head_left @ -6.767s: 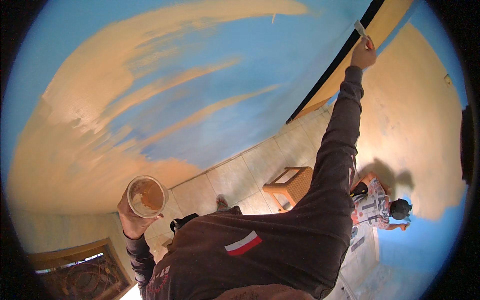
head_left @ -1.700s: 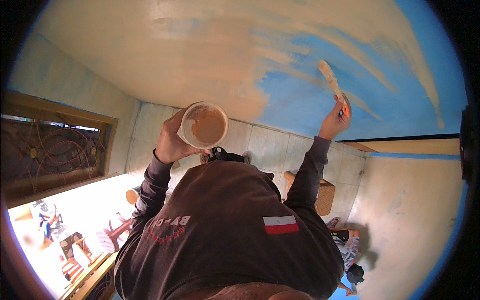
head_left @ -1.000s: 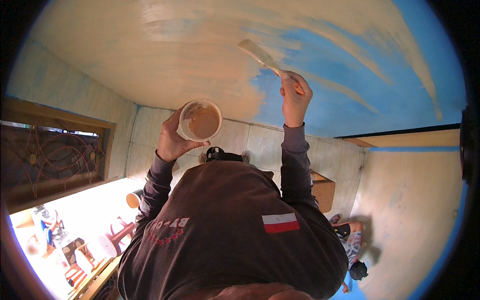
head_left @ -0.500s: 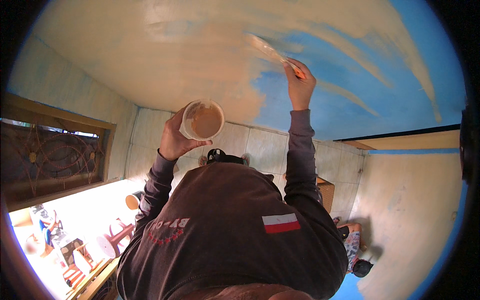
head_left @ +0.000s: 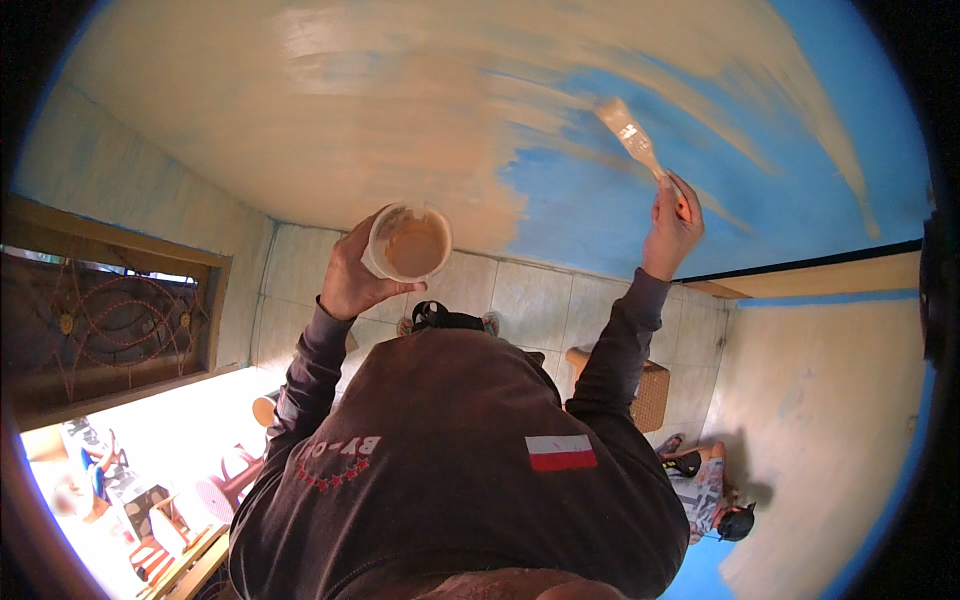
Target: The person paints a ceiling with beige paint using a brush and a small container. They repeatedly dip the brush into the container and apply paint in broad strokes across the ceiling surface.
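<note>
My left hand (head_left: 352,275) is closed round a round plastic tub (head_left: 376,246), held out in front of me at left of centre. Tan paint (head_left: 415,247) lies inside the tub. Toward the right, my right hand (head_left: 674,230) grips the handle of a paintbrush (head_left: 634,137), whose wide bristles are coated with tan paint. The bristle end is at the wall (head_left: 570,190), over a patch that is still blue between tan streaks. Smooth tan paint covers most of the wall's left and upper part; bright blue shows at the right.
A window with a curled metal grille (head_left: 120,315) is at the left, above a bright opening with a pink chair (head_left: 225,485). At right stand a woven brown box (head_left: 650,395) and, low down, another person (head_left: 705,490). Pale tiles (head_left: 530,300) cover the floor.
My right hand and the paintbrush have swung right and slightly down across the wall, leaving a new tan streak over the blue. The left hand and tub have barely moved.
</note>
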Demonstrator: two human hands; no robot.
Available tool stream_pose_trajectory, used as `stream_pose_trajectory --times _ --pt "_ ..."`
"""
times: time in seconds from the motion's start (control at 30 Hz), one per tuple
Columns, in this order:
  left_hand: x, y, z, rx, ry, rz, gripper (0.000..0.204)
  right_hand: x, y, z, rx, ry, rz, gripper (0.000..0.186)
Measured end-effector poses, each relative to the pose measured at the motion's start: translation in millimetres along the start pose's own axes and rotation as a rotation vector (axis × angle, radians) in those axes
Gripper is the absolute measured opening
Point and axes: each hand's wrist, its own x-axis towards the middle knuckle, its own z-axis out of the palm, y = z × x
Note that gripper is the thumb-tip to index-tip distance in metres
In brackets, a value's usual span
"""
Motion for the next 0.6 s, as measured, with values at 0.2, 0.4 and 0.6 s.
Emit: stream_pose_trajectory --times 0.2,0.4,0.6 --pt "-1.6 -12.6 4.3 0.102 0.048 0.069 0.095 -37.4 -57.5 48.5 0.117 -0.361 0.113 0.014" --pt "-6.7 -41.5 24.2 0.133 0.074 0.079 0.093 -65.0 -68.5 81.8 -0.066 -0.813 0.112 0.013" --pt "-8.1 -41.6 29.4 0.092 0.064 0.101 0.093 -75.7 -71.0 115.2 -0.317 -1.088 -0.115 0.016"
